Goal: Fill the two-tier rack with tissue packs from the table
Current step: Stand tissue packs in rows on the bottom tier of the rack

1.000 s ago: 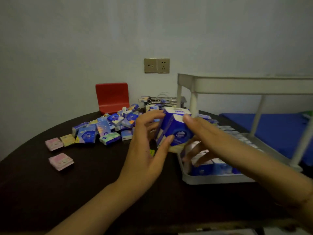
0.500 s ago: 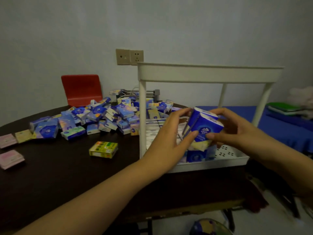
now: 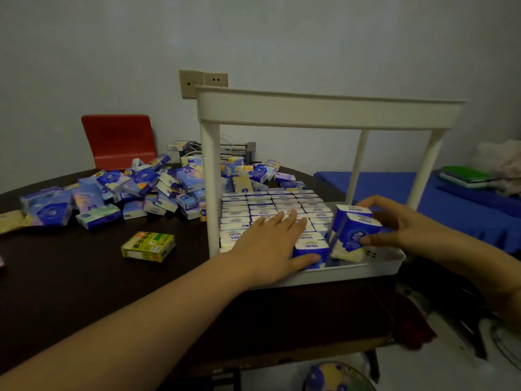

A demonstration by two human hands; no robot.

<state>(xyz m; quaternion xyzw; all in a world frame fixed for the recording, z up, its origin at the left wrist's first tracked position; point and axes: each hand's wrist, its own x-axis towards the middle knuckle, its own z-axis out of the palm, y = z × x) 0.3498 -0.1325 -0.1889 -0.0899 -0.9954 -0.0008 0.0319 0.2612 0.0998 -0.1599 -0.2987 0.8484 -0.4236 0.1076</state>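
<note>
The white two-tier rack [image 3: 329, 110] stands on the dark table [image 3: 84, 283] near its right edge. Its lower tier holds rows of blue and white tissue packs [image 3: 270, 206] standing on edge. My left hand [image 3: 270, 244] lies flat with straight fingers on top of these rows, thumb against a front pack. My right hand [image 3: 394, 224] grips two blue tissue packs [image 3: 353, 230], held tilted over the lower tier's front right corner. The upper tier's inside is hidden from this angle.
A heap of loose blue tissue packs [image 3: 135, 190] lies on the table left of the rack. A yellow-green pack [image 3: 148, 246] sits alone nearer me. A red chair back [image 3: 118, 141] stands behind. A blue bed [image 3: 439, 198] is at the right.
My left hand let go of the packs and now lies flat on the stored rows. My right hand lowered the two packs into the lower tier's front right.
</note>
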